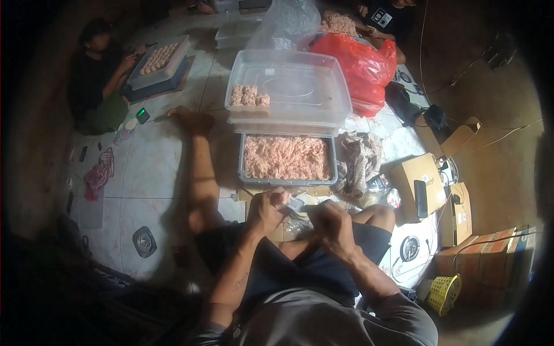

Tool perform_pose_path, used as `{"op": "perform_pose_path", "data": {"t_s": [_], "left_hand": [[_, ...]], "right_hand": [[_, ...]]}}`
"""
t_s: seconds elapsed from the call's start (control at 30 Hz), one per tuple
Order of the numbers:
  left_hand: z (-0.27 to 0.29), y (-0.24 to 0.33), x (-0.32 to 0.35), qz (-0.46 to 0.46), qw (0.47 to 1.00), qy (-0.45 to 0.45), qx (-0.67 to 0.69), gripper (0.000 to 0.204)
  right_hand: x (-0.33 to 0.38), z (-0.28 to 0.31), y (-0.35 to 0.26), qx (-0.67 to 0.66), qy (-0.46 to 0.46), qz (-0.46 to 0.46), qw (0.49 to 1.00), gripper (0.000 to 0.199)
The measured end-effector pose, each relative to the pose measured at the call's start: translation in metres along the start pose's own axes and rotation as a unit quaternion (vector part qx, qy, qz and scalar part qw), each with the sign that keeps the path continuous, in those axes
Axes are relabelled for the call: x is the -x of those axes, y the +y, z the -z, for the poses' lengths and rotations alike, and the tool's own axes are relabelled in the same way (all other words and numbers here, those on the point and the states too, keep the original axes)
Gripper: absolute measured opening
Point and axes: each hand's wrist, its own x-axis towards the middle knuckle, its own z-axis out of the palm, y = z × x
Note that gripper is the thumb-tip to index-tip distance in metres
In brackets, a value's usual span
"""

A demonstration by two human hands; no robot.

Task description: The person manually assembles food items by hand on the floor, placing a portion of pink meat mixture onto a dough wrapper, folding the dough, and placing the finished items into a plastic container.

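Observation:
Above my lap, my left hand [268, 211] is closed, with a bit of pinkish stuff showing at its fingertips. Facing it, my right hand [333, 224] makes a fist around the dark end of a small flat tool. The tool's pale blade [296, 205] points toward my left fingers; its exact kind is unclear. Just beyond both hands sits a grey-rimmed tub [241, 167] filled with a pinkish, crumbly mixture [287, 157]. Behind that, a clear plastic box [311, 109] holds a few shaped pink pieces [250, 96] in its near left corner.
A red plastic bag [360, 69] and a crumpled checked cloth [359, 161] lie right of the boxes. Cardboard boxes [412, 179], a phone [420, 199] and a yellow basket [444, 293] are at right. One person [98, 75] works far left by a tray of pieces [158, 59]; another [386, 23] sits far right.

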Motion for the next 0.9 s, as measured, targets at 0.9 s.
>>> {"op": "perform_pose_path", "data": {"t_s": [0.9], "left_hand": [[0.021,0.036,-0.014,0.112,0.991,-0.018,0.07,0.034]], "right_hand": [[-0.017,0.001,-0.025,0.055,-0.06,0.045,0.996,0.014]]}}
